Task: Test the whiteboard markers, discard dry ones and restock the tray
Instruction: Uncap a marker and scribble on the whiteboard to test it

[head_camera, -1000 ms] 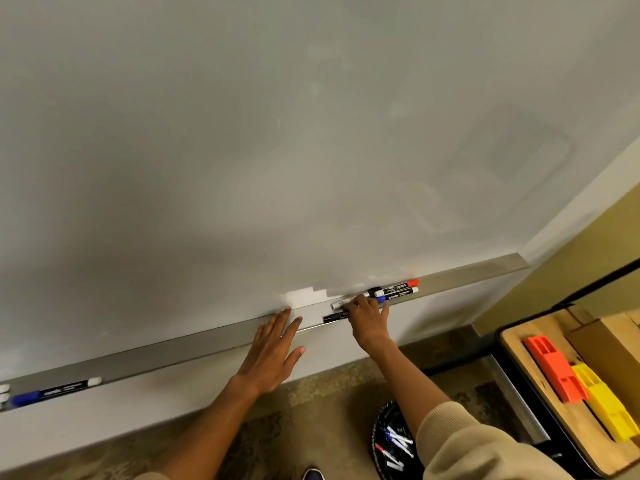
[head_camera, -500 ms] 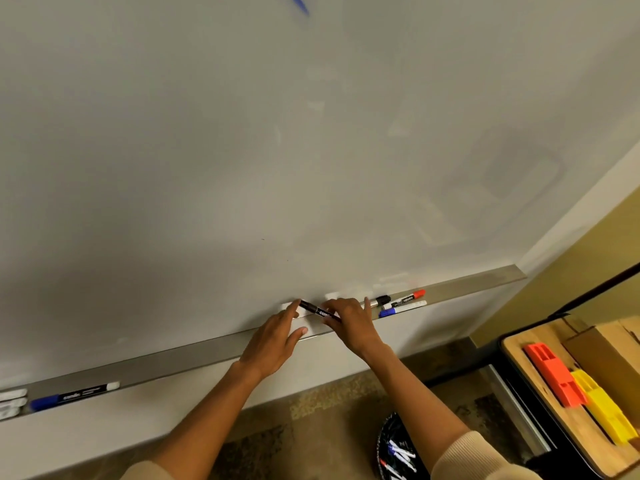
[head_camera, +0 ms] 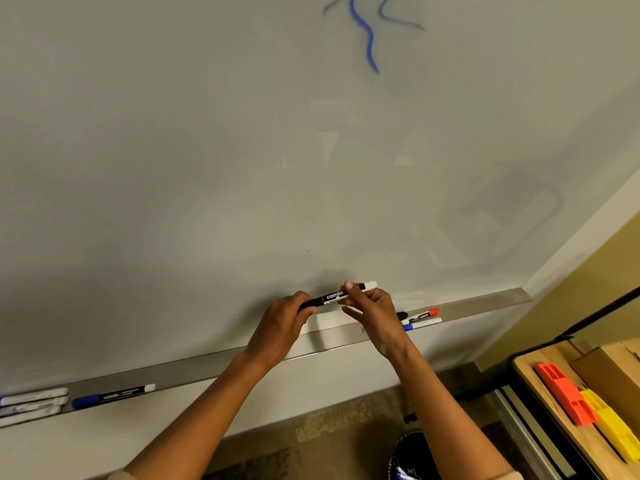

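At the far left end of the metal tray (head_camera: pixel 194 374), three white markers (head_camera: pixel 33 406) lie stacked side by side. Just to their right, a blue-capped marker (head_camera: pixel 112 397) lies flat in the tray, its white end pointing right.

Near the middle, the left hand (head_camera: pixel 280 327) grips the left end of a black marker (head_camera: pixel 337 294), fingers curled round the cap end. The marker is held roughly level, just above the tray and close to the whiteboard (head_camera: pixel 207 168). The right hand (head_camera: pixel 375 315) pinches the marker's right portion between thumb and fingertips; the white end sticks out past the fingers to the right.

High on the whiteboard, above the hands, blue squiggles (head_camera: pixel 367 32) are drawn.

To the right of the right hand, three more markers lie in the tray: one with a black end (head_camera: pixel 401 314), partly hidden behind the hand, one with a red cap (head_camera: pixel 424 315), and one with a blue end (head_camera: pixel 422 323).

Below, between the forearms, a dark bin (head_camera: pixel 407 455) stands on the floor. At the far right, a wooden bench (head_camera: pixel 554 427) carries an orange block (head_camera: pixel 566 393), a yellow block (head_camera: pixel 609 424) just beside it, and a cardboard box (head_camera: pixel 613 372).
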